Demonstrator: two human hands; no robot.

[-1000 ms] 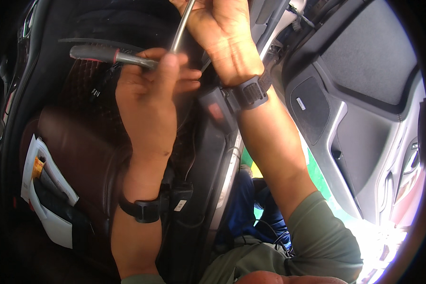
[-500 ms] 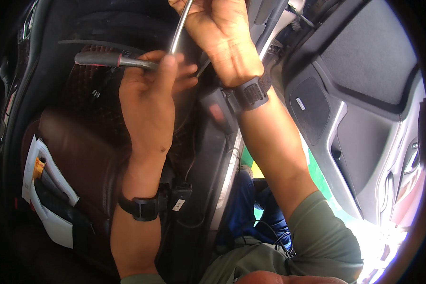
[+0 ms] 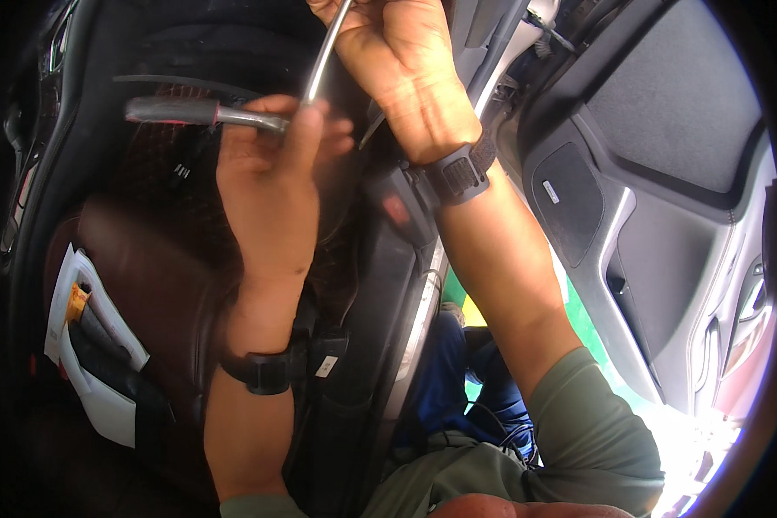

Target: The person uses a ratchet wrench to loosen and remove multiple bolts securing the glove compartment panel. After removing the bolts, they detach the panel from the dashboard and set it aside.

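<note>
A ratchet wrench (image 3: 177, 110) with a black and red handle points left from my left hand (image 3: 272, 194). That hand is closed about its metal head end, thumb on top, its fingertips blurred. From there a thin shiny extension bar (image 3: 325, 60) slants up to the top edge of the view. My right hand (image 3: 401, 73) is palm up at that edge, the bar running across its palm; its fingers are mostly cut off, but it appears closed round the bar. The bar's far end is out of view.
Below lies a dark red car seat (image 3: 142, 233), with white papers and a black item (image 3: 104, 354) on it. The door sill (image 3: 410, 332) runs along the middle. An opened car door (image 3: 656, 173) stands at right. Dark trim fills the upper left.
The wrench handle has swung slightly left and down with my left hand. My right hand has hardly moved. The view has shifted a little.
</note>
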